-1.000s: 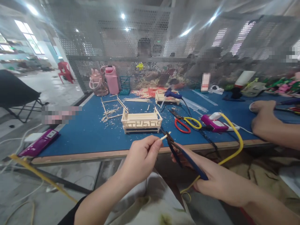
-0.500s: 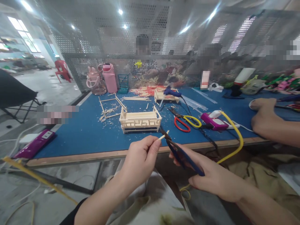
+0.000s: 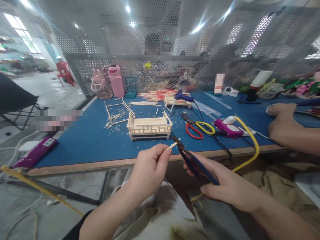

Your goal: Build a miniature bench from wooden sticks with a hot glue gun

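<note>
Between its thumb and forefinger my left hand [image 3: 151, 168] pinches a thin wooden stick [image 3: 173, 145], whose end points up to the right. My right hand [image 3: 215, 180] is wrapped round the blue handles of cutting pliers [image 3: 191, 161]. Their dark jaws lie at the stick's tip, just beyond my left thumb. Both hands are in front of the table's near edge. On the table behind them stands a small bench-like model [image 3: 150, 128] made of wooden sticks, with a patterned front rail. Left of it lies an open stick frame [image 3: 117, 111] among pale shavings.
Right of the model lie scissors [image 3: 200, 129] with red and yellow handles and a purple power strip [image 3: 228, 128] with a yellow cable. A blue glue gun [image 3: 183, 96] rests by a second stick model [image 3: 170, 100]. Another person's arm [image 3: 290, 130] reaches in at the right.
The plier handles have drawn slightly closer together in my right hand, with the jaws still at the stick's tip. My left hand keeps its pinch. The view has shifted slightly.
</note>
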Motion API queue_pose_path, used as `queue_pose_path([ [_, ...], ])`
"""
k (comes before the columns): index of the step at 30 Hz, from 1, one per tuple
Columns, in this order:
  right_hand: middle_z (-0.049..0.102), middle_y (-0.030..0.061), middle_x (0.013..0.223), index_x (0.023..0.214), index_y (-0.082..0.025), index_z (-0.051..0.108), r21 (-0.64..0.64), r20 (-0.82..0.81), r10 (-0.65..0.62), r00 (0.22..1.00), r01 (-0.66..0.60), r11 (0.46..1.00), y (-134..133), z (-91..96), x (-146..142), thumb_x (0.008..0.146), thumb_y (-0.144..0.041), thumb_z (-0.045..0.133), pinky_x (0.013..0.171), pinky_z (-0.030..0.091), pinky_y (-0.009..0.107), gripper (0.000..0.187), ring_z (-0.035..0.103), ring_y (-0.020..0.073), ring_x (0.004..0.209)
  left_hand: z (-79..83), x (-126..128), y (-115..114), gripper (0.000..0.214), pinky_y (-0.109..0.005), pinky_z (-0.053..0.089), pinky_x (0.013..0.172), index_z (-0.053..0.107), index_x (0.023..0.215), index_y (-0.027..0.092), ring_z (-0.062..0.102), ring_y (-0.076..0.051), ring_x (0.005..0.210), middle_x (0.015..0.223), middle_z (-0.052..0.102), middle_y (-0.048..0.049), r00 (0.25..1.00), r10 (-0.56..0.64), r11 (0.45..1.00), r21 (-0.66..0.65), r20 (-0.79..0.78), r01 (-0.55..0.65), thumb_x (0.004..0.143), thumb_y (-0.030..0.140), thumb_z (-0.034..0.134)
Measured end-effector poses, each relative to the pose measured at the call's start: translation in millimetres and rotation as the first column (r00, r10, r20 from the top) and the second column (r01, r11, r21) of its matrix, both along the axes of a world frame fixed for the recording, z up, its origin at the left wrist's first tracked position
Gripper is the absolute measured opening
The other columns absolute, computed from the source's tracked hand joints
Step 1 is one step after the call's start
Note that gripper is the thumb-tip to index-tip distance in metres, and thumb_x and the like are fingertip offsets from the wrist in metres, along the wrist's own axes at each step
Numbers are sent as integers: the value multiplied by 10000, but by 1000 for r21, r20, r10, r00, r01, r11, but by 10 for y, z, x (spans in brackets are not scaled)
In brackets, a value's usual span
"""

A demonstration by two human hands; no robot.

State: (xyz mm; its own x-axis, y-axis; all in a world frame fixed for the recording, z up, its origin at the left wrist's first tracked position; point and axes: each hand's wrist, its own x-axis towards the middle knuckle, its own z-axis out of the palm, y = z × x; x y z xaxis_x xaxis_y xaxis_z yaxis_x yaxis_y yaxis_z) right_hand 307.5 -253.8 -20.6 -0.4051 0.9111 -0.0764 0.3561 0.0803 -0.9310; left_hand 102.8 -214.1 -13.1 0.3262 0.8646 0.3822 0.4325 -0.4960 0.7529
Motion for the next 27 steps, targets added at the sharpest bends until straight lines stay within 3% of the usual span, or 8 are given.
queue_pose_path([
  [7, 633, 86, 953, 1136, -152, 589, 84, 245, -14, 969, -7, 996, 13, 76, -59, 740, -365, 554, 822, 495, 381, 451, 589, 234, 875, -40, 20, 2, 319, -210, 313, 526, 544, 656, 180, 429, -92, 530, 557, 496, 40, 998, 12, 999, 52, -56, -9, 914, 299, 400],
  [12, 598, 119, 1118, 1307, -172, 485, 62, 245, -21, 969, 6, 998, -22, 85, -86, 727, -327, 524, 923, 432, 432, 602, 553, 272, 1014, -68, 45, -6, 336, -218, 307, 516, 545, 635, 178, 424, -94, 510, 538, 491, 36, 996, 51, 996, 72, -73, -46, 912, 299, 397],
  [18, 614, 67, 1027, 1225, -182, 553, 10, 154, 49, 987, -51, 999, -11, 72, -40, 641, -208, 513, 878, 460, 371, 586, 560, 237, 953, -50, 8, -13, 333, -216, 318, 517, 591, 694, 175, 437, -99, 521, 550, 511, 32, 998, 46, 998, 41, -51, -44, 915, 323, 391],
  [27, 614, 67, 1025, 1305, -175, 496, 27, 145, 1, 989, -5, 1000, 6, 95, -41, 614, -177, 500, 861, 467, 361, 690, 567, 242, 965, -63, 27, -20, 344, -219, 303, 511, 561, 657, 176, 416, -98, 520, 541, 478, 38, 999, 27, 1000, -2, -45, -27, 912, 332, 390],
])
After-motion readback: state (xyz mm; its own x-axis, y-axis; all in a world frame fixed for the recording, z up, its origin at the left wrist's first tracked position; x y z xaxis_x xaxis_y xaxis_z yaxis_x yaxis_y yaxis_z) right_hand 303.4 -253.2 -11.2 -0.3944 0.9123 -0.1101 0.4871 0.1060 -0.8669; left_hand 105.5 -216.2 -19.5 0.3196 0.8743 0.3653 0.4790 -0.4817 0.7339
